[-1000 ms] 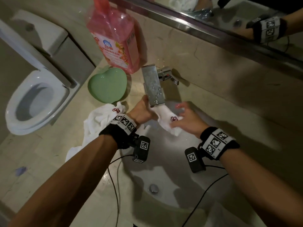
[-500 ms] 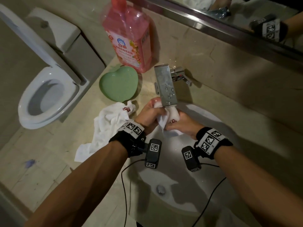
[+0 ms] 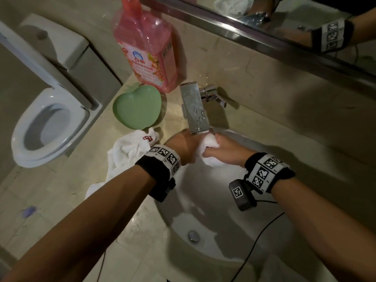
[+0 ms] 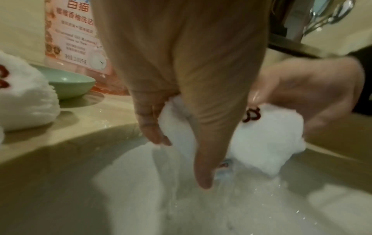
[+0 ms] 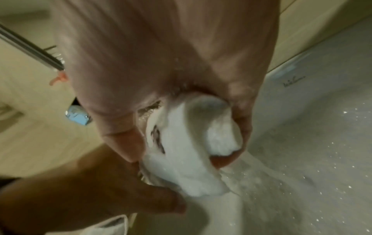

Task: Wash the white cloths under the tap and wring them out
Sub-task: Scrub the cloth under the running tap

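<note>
A small white cloth with a dark red emblem is bunched between both hands just under the flat chrome tap. My left hand grips its left side; the left wrist view shows the cloth behind my left fingers. My right hand squeezes the wad, and the right wrist view has that cloth packed in the right fingers. Water runs off it into the basin. A second white cloth with a red emblem lies crumpled on the counter to the left.
A green heart-shaped dish and a tall pink detergent bottle stand behind the spare cloth. A mirror runs along the wall above the tap. The open toilet is at far left. Cables trail from both wrist cameras over the basin rim.
The cloth, spread between the hands a second ago, is now bunched into a tight wad held close under the tap. Both hands have drawn together. The head view has shifted slightly.
</note>
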`<state>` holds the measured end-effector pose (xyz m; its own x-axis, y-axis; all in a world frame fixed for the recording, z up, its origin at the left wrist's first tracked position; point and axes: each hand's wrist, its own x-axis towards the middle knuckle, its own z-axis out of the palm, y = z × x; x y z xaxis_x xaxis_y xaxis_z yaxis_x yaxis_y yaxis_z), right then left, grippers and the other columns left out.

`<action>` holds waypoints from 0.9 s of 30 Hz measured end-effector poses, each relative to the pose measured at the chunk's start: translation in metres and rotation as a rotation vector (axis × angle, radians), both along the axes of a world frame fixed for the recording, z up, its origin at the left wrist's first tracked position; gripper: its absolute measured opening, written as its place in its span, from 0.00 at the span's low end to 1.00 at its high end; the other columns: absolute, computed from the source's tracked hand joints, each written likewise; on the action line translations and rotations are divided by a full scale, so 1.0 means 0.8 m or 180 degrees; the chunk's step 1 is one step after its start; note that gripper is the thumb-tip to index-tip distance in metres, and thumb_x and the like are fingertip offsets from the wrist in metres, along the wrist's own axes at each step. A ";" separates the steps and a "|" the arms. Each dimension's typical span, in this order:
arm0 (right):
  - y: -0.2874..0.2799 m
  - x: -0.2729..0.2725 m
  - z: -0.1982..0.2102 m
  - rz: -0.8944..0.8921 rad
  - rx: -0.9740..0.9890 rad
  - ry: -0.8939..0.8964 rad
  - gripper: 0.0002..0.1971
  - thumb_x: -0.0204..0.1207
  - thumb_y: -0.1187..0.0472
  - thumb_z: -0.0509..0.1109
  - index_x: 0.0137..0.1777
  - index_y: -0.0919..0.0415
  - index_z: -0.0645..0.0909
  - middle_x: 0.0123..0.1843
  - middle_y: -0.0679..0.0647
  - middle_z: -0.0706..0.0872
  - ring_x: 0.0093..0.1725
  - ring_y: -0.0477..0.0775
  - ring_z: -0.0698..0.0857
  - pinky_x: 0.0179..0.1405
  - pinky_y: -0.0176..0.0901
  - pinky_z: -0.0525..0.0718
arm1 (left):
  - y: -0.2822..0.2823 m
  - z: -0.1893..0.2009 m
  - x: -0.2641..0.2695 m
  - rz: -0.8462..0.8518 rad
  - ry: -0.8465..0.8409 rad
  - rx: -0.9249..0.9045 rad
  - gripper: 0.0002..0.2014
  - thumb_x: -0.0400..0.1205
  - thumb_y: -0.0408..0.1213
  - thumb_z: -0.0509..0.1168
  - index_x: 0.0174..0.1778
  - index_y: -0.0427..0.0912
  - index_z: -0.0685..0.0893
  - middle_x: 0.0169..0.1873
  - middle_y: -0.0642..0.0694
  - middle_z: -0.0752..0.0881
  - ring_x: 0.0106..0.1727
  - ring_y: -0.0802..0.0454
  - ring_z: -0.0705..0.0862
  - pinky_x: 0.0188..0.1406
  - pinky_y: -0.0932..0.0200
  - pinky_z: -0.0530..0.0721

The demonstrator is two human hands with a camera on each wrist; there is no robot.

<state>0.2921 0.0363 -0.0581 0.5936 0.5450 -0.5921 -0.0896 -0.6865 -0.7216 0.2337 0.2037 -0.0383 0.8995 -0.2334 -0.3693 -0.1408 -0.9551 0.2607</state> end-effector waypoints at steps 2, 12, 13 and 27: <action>-0.007 0.001 0.004 -0.0071 0.0063 0.0106 0.23 0.66 0.45 0.79 0.57 0.55 0.82 0.48 0.48 0.89 0.46 0.52 0.90 0.36 0.43 0.86 | 0.005 -0.002 0.007 0.0206 0.0066 0.0140 0.25 0.77 0.39 0.70 0.71 0.47 0.77 0.67 0.40 0.82 0.65 0.40 0.82 0.62 0.54 0.80; 0.004 -0.005 0.002 -0.0401 0.0615 0.1095 0.33 0.60 0.73 0.88 0.66 0.62 0.81 0.55 0.62 0.92 0.53 0.62 0.93 0.45 0.57 0.92 | 0.013 0.003 0.004 -0.0173 -0.0499 -0.0040 0.16 0.80 0.36 0.67 0.64 0.42 0.82 0.57 0.37 0.87 0.55 0.35 0.87 0.52 0.49 0.86; 0.009 -0.007 0.003 -0.0364 0.0536 0.0963 0.35 0.58 0.71 0.89 0.66 0.61 0.79 0.54 0.61 0.91 0.51 0.61 0.93 0.41 0.55 0.92 | 0.014 0.002 0.006 -0.0184 -0.0521 0.0002 0.17 0.81 0.35 0.66 0.66 0.41 0.81 0.58 0.36 0.86 0.55 0.36 0.87 0.52 0.48 0.87; 0.020 0.002 -0.023 0.1147 -0.0621 -0.1855 0.14 0.72 0.44 0.71 0.52 0.52 0.84 0.34 0.46 0.83 0.32 0.50 0.83 0.33 0.38 0.80 | -0.008 -0.028 0.021 0.0827 0.0355 0.0236 0.11 0.82 0.42 0.63 0.56 0.44 0.85 0.53 0.46 0.86 0.57 0.46 0.85 0.47 0.58 0.81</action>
